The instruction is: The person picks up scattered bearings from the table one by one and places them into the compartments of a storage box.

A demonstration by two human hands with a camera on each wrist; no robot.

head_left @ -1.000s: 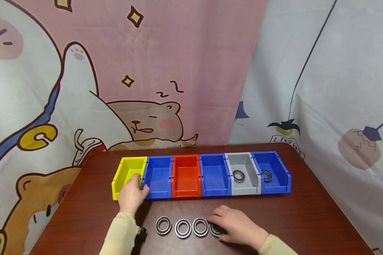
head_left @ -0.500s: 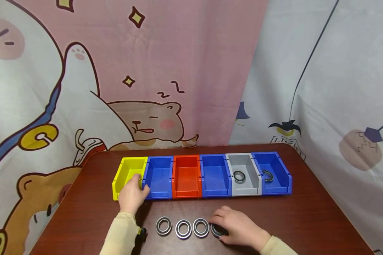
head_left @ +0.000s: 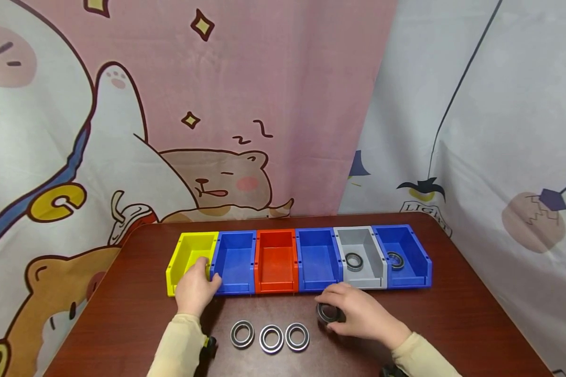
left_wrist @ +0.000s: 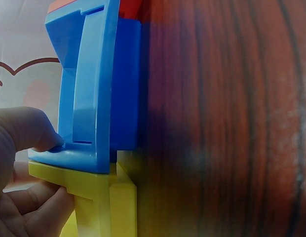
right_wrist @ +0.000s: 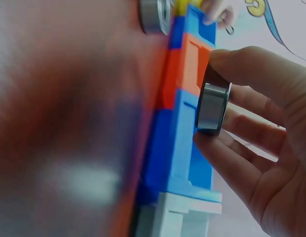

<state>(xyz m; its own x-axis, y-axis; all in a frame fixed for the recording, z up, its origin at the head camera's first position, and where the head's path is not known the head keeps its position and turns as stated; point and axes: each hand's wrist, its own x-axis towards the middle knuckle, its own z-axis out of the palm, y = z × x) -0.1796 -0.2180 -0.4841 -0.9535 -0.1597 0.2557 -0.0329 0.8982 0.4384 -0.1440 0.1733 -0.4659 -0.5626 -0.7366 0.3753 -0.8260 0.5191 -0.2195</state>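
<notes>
My right hand (head_left: 365, 317) pinches a ball bearing (head_left: 327, 312) between thumb and fingers, lifted off the table in front of the bins. The right wrist view shows this bearing (right_wrist: 212, 107) edge-on. My left hand (head_left: 195, 288) grips the adjoining side walls of the yellow bin (head_left: 172, 269) and the blue bin (head_left: 233, 272) beside it. In the left wrist view the thumb (left_wrist: 32, 129) lies inside the blue bin, with the other fingers on the yellow side. Three bearings lie flat in a row: left (head_left: 242, 334), middle (head_left: 271, 339) and right (head_left: 296, 336).
The bin row continues with a red bin (head_left: 275, 267), another blue bin (head_left: 317, 264), a grey bin (head_left: 365, 269) holding a bearing (head_left: 354, 261), and a right-end blue bin (head_left: 412, 264) holding a bearing (head_left: 395, 260). All stand on a brown table (head_left: 453, 324) before a printed curtain.
My right hand has picked up the rightmost bearing of the row and moved it up and forward, towards the bins. The left hand keeps its grip in place.
</notes>
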